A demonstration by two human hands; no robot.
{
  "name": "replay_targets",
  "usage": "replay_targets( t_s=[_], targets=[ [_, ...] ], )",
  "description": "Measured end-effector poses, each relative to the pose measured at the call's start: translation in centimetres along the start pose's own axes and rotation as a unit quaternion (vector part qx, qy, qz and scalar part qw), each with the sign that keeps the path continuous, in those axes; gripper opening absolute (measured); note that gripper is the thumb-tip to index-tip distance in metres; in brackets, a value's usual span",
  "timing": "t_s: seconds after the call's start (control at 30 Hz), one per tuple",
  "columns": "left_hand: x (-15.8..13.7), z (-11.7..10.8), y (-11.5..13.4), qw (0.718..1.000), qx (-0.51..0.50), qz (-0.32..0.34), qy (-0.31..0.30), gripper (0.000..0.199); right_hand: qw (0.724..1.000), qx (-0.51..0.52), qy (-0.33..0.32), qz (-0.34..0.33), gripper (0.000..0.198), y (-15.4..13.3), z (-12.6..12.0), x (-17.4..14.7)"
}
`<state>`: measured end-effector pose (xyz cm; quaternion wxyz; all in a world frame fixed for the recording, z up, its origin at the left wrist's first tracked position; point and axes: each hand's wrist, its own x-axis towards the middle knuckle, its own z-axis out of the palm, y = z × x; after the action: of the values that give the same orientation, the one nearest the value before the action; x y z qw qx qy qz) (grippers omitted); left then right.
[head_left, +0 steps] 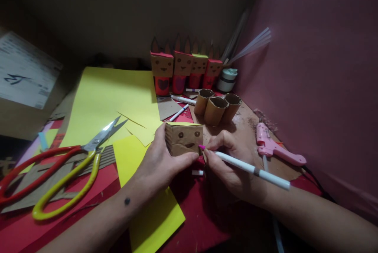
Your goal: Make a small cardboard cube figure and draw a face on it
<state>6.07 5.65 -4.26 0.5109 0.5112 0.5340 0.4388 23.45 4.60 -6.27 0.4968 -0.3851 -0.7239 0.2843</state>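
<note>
My left hand (165, 154) grips a small cardboard box (186, 136) from its left side, thumb along the lower front edge. Two brown eyes and a dark mouth are drawn on the box's front, and a yellow edge shows on top. My right hand (226, 156) pinches a white marker (254, 171) with a pink part at its front end, which is at the right edge of the box's face. Whether the tip touches the cardboard I cannot tell. A small white cap-like piece (197, 173) lies just below the box.
Large scissors (97, 142) lie open at left on yellow paper (112, 91) and cardboard scraps. Behind the box stand three cardboard tubes (216, 111) and several finished-looking figures with drawn faces (162, 66). A pink glue gun (274, 146) lies at right, near a mint-coloured bottle (227, 80).
</note>
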Motion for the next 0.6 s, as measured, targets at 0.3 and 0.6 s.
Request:
replay_targets(
  t_s=[0.3,0.6],
  targets=[
    [-0.06,-0.05,0.09,1.000,0.005,-0.005,-0.004,0.077,0.999,0.031,-0.001,0.042,0.007,-0.34,0.16,-0.10],
    [-0.27,0.10,0.28,1.000,-0.009,-0.013,0.001,0.069,0.999,0.033,0.025,0.031,0.008,-0.17,0.22,0.06]
  ],
)
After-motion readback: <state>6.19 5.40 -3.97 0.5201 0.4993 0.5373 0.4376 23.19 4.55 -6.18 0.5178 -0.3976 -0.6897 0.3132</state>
